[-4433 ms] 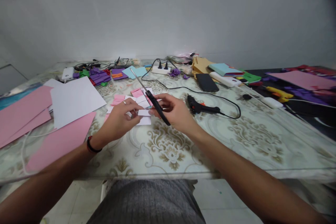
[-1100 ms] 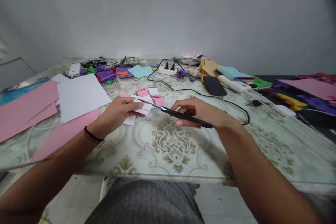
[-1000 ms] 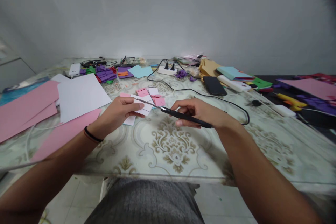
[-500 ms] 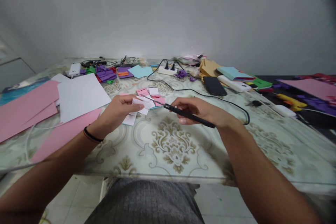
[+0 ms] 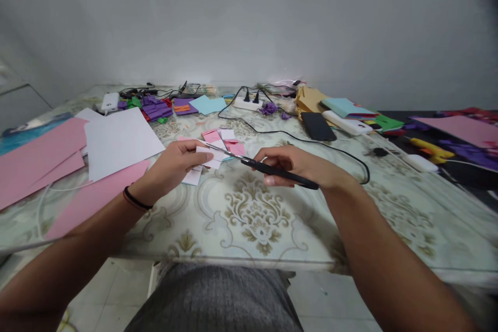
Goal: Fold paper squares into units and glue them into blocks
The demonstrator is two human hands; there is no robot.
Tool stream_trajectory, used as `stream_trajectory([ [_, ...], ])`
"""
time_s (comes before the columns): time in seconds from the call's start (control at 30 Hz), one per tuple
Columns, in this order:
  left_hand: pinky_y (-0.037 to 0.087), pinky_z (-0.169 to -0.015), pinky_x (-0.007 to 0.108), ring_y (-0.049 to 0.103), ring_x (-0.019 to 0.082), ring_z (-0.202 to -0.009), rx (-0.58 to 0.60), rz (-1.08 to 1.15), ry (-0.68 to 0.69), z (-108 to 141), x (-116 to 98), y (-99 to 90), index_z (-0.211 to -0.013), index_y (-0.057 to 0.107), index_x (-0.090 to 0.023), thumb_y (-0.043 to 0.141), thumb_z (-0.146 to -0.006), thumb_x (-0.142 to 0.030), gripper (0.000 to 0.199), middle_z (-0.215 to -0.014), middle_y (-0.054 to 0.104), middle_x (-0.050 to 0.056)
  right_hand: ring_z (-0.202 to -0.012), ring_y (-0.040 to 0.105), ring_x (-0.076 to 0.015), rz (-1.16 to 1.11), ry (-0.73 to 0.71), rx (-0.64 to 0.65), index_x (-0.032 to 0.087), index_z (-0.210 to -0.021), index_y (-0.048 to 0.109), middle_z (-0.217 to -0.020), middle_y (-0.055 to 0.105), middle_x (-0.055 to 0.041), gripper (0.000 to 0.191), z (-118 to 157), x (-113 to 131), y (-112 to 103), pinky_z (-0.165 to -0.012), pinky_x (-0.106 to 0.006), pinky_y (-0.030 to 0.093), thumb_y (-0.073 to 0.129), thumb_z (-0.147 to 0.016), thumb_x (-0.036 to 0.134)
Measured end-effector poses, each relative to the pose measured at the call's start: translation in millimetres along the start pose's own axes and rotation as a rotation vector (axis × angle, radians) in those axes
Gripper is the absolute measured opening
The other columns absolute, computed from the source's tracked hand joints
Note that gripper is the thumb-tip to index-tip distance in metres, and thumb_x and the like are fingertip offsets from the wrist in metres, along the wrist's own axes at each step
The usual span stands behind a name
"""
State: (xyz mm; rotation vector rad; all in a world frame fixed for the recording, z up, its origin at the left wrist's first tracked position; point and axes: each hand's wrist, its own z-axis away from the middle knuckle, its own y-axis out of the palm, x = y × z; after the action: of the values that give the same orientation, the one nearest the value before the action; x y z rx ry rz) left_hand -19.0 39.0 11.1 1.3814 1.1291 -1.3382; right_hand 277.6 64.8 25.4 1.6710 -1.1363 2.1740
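Between thumb and fingers, my left hand pinches a small piece of white paper above the table. Wrapped round the black handles of a pair of scissors is my right hand. The scissors' blades point left and lie along the upper edge of the white paper; whether they bite into it I cannot tell. Behind the paper lies a loose pile of small pink and white paper pieces, partly hidden by the blades and my left hand.
Large white sheets and pink sheets lie at the left. A power strip with a black cable stands at the back. To the right are a black phone, stacked coloured paper and a yellow glue gun.
The scissors' blades have shifted slightly and now lie lower across the white paper's upper edge. Both hands keep nearly the same place and grip.
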Motion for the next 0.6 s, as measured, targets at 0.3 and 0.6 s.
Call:
stream_trajectory([
  [0.3,0.046,-0.056,0.027,0.065,0.019,-0.065,0.039,-0.003,-0.063,0.9,-0.6,0.1,-0.079,0.080,-0.015,0.087,-0.071,-0.031,0.019,-0.072,0.073,0.007,-0.050,0.033,-0.0072,0.010,0.012,0.010,0.017,-0.101,0.063,-0.059,0.047,0.0074,0.046,0.7,-1.9,-0.9,-0.047,-0.022,0.023,0.078,-0.082,0.056],
  [0.6,0.040,-0.053,0.024,0.061,0.014,-0.062,0.025,-0.063,-0.103,0.1,-1.8,1.0,-0.082,0.080,-0.013,0.082,-0.074,-0.032,0.020,-0.074,0.072,0.006,-0.054,0.037,-0.0091,0.052,0.035,-0.024,0.018,-0.100,0.064,-0.061,0.048,0.0068,0.048,1.3,-2.1,-1.7,-0.051,-0.023,0.027,0.081,-0.078,0.057],
])
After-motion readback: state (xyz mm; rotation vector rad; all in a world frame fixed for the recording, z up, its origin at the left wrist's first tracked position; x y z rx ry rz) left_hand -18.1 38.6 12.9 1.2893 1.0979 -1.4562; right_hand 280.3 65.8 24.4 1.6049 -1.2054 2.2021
